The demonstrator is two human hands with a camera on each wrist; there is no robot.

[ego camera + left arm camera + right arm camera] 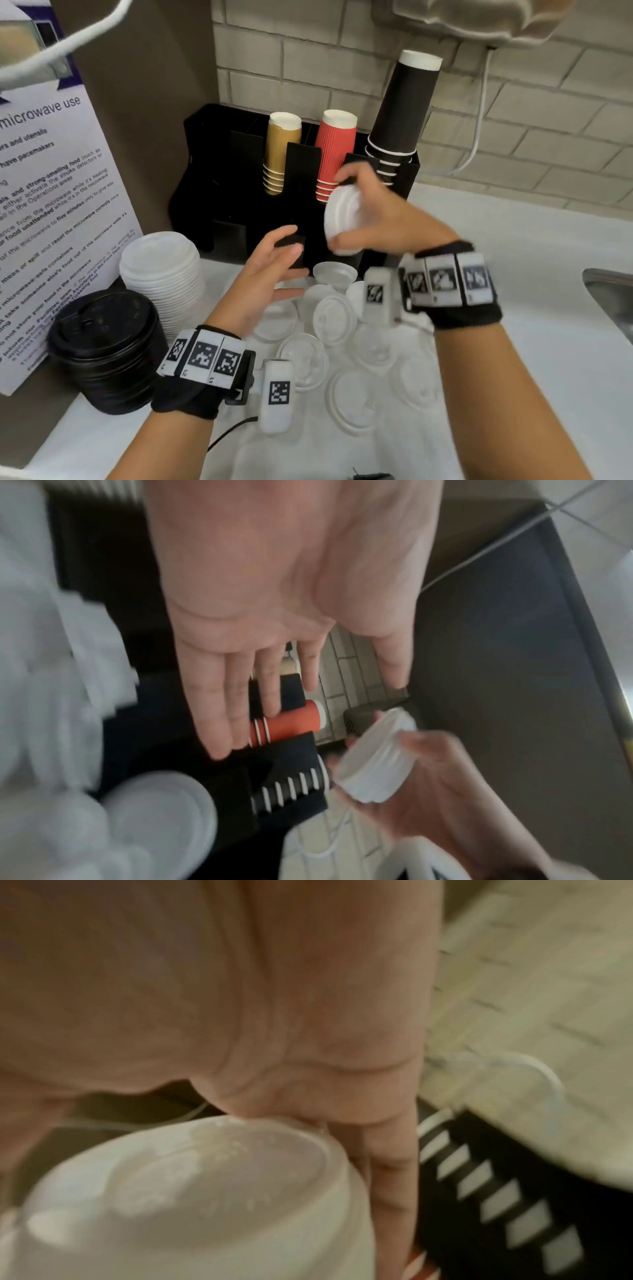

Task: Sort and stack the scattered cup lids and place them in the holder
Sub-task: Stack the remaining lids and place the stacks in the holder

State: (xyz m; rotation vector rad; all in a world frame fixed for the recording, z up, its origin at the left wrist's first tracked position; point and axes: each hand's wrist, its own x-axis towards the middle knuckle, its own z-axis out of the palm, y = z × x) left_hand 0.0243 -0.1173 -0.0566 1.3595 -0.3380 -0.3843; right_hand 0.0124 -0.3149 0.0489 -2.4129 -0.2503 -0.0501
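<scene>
My right hand (363, 212) grips a small stack of white lids (342, 219) on edge, in front of the black holder (219, 178) just below the red cups (334, 154). The same stack (373, 761) shows in the left wrist view and fills the bottom of the right wrist view (192, 1204). My left hand (274, 270) hovers open to the left of it, palm toward the lids, fingers straight (240, 696), holding nothing. Several loose white lids (335, 322) lie scattered on the white counter below both hands.
A tall stack of white lids (161, 270) and a stack of black lids (106, 349) stand at the left beside a microwave notice (44, 205). The holder carries gold cups (279, 150) and black cups (400, 113). A sink edge (609, 294) is at the right.
</scene>
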